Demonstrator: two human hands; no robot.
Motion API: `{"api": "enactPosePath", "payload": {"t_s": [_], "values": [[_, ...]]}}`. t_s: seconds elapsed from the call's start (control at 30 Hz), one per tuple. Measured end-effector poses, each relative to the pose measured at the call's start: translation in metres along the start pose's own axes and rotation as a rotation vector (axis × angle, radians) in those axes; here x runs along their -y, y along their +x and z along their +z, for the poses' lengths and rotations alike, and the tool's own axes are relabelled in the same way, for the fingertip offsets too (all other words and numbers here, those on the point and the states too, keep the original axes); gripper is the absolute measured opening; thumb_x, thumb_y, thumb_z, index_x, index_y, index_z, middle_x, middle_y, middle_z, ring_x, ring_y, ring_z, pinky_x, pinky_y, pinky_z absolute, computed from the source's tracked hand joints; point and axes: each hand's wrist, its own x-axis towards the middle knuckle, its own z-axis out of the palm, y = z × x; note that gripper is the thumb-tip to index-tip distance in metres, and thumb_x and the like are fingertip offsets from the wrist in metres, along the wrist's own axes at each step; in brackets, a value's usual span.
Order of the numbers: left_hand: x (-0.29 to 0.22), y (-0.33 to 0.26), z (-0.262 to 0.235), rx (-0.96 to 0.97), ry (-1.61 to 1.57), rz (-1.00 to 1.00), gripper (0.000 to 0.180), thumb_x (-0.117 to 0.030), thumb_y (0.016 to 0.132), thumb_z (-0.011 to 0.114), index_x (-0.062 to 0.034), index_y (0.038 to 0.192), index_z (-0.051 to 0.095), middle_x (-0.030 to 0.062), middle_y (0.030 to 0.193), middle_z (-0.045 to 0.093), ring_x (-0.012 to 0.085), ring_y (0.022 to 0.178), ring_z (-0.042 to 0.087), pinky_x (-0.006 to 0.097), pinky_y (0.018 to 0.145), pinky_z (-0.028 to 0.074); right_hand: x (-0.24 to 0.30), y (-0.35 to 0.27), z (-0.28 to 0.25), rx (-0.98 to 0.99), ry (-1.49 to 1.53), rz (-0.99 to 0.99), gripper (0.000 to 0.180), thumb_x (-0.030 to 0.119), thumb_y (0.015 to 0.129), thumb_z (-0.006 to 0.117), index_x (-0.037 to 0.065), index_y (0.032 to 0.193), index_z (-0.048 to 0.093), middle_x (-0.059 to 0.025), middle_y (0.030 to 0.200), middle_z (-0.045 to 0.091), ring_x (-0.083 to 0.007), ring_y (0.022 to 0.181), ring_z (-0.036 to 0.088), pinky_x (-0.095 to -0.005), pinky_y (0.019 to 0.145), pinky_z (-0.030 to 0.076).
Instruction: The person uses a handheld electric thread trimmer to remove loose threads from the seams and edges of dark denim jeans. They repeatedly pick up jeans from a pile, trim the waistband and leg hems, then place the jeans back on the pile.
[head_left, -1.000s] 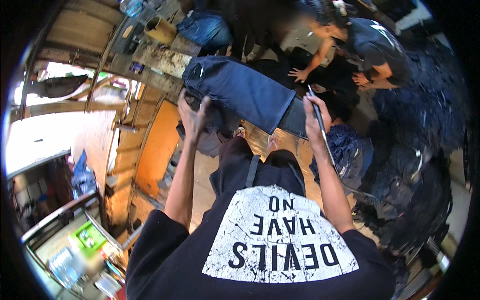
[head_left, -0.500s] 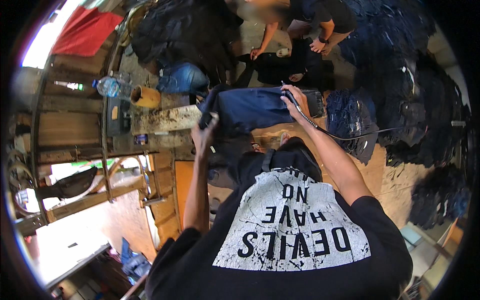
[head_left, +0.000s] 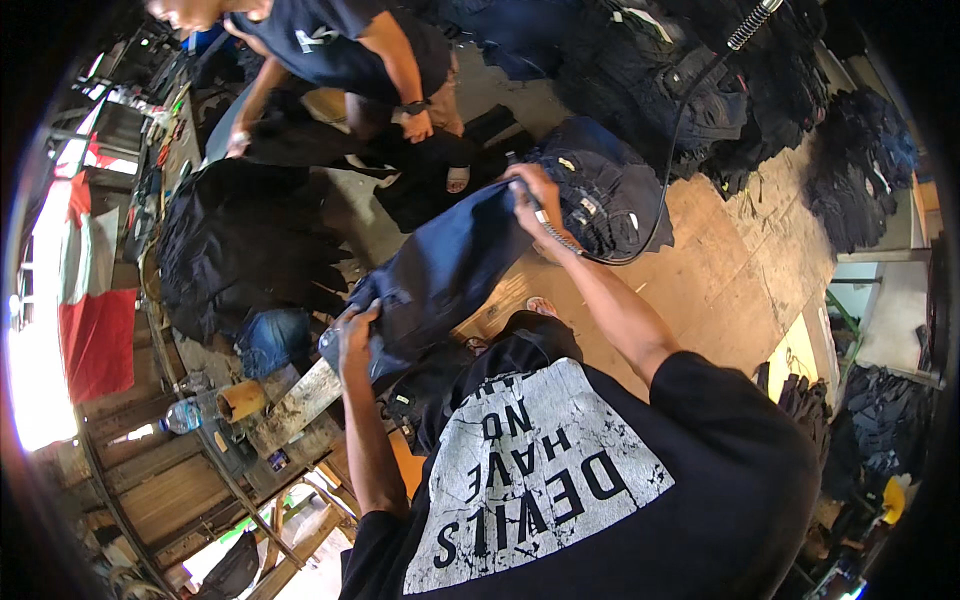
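A dark blue length of denim-like cloth, perhaps a trouser leg, stretches at a slant between my hands over a wooden board. My left hand grips its near left end, fingers closed over the bunched cloth. At the far right end, my right hand is closed around a slim black handheld tool. A coiled-spring sleeve joins the tool to a black cable that loops up to the right. The fingers of that hand lie at the cloth's edge; whether they also pinch it, I cannot tell.
Close beyond my right hand lies a pile of folded dark jeans. A co-worker bends over dark garments ahead. A black heap of clothes stands at left. The bench carries a yellowish cup and a plastic bottle.
The view has swung to the right, so the bench and co-worker sit further left. The cloth now slants, its left end lower. My right hand still holds the tool.
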Motion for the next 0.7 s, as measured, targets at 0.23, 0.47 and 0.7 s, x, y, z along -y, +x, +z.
{"api": "enactPosePath", "payload": {"t_s": [0.23, 0.47, 0.7], "values": [[-0.040, -0.077, 0.280, 0.387, -0.011, 0.014, 0.078, -0.031, 0.088, 0.090, 0.0043, 0.149, 0.055, 0.0216, 0.137, 0.069, 0.0338, 0.121, 0.069, 0.040, 0.104, 0.055, -0.073, 0.058, -0.168, 0.047, -0.254, 0.137, 0.022, 0.025, 0.106, 0.071, 0.007, 0.117, 0.075, -0.0129, 0.119, 0.076, -0.0285, 0.114, 0.072, -0.0398, 0.103, 0.054], [0.067, -0.102, 0.312, 0.075, 0.269, -0.174, 0.049, -0.043, 0.101, 0.072, -0.0152, 0.141, 0.071, 0.0263, 0.133, 0.073, 0.0445, 0.126, 0.068, 0.045, 0.109, 0.054, -0.049, -0.007, -0.171, 0.340, -0.163, 0.128, 0.013, 0.006, 0.103, 0.072, 0.001, 0.114, 0.069, -0.0144, 0.107, 0.071, -0.0284, 0.094, 0.070, -0.0400, 0.086, 0.057], [0.184, -0.161, 0.141, -0.140, 0.326, 0.282, 0.025, -0.021, 0.106, 0.067, -0.0015, 0.121, 0.062, 0.0271, 0.101, 0.070, 0.0486, 0.100, 0.068, 0.052, 0.082, 0.053, 0.018, -0.140, -0.140, 0.725, 0.008, 0.422, 0.027, 0.005, 0.098, 0.079, 0.006, 0.123, 0.070, -0.0055, 0.112, 0.074, -0.0132, 0.088, 0.067, -0.0312, 0.082, 0.057]]}}
